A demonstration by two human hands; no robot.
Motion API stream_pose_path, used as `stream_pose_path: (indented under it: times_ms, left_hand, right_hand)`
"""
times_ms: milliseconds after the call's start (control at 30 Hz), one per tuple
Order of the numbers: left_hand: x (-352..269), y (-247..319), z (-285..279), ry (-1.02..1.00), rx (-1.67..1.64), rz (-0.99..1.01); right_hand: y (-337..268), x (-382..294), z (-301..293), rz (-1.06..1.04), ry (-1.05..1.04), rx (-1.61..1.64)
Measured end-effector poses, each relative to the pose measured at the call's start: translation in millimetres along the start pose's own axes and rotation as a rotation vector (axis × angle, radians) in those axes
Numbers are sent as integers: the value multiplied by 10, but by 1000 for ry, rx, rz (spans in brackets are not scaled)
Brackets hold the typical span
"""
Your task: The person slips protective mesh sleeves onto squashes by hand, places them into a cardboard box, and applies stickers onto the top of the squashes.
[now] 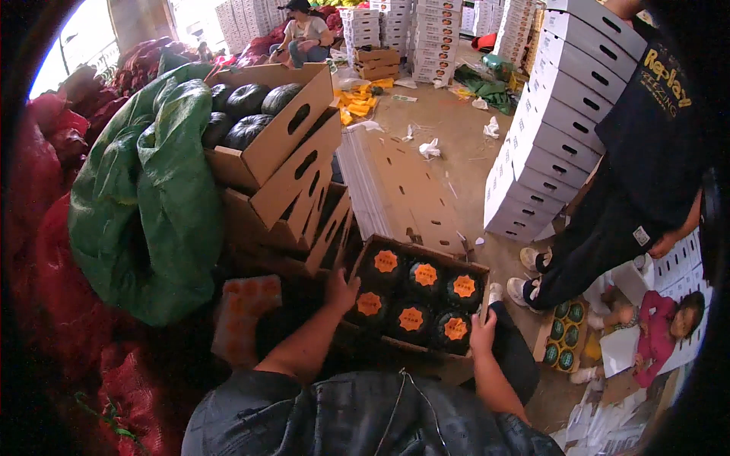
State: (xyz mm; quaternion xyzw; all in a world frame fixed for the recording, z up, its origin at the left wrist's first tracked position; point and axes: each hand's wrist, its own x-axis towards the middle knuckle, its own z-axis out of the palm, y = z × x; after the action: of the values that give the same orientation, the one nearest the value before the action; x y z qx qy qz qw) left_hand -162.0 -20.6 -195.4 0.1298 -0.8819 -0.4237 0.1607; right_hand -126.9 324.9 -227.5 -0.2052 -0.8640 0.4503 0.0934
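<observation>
In front of my body is an open cardboard box [425,349] of dark green squashes [393,329], tilted a little. Each squash bears an orange scalloped sticker [410,318] with writing. My left hand [342,292] grips the box's left side, fingers at the rim. On the right side, my right hand [482,332] holds the edge, its thumb up at the rim. A sheet of orange stickers [245,313] lies to the left of my left forearm.
Stacked cardboard boxes [285,131] of squashes rise front left, beside a green mesh sack [148,211] and red mesh sacks [45,239]. Flat cardboard [408,188] lies ahead. At right stand white boxes [547,142], a person [644,131], a child [656,336] and a squash box [562,336].
</observation>
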Motion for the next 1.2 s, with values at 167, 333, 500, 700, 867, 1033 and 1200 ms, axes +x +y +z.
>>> stream_pose_path:
  times_ms: [167,333,500,700,867,1033,1200]
  left_hand:
    - [81,17,11,-437,-380,-623]
    - [199,281,-358,-679,-1079,-685]
    - [222,416,-269,-690,-1128,-689]
    - [103,655,-217,-722,-1160,-682]
    - [164,1166,-14,-798,-1315,-390]
    - [213,1715,106,-867,-1358,-453]
    - [123,2067,408,-836,-1195,-443]
  right_hand:
    - [687,353,115,343,-322,187]
    - [-71,290,-128,428,-437,794]
    - [-532,142,-676,357,-357,869]
    - [83,260,-870,100,-344,922]
    - [-537,261,-1552,80,-257,1245]
    - [-772,363,-2091,33,-212,1266]
    - [-547,421,-2454,-186,-86,1122]
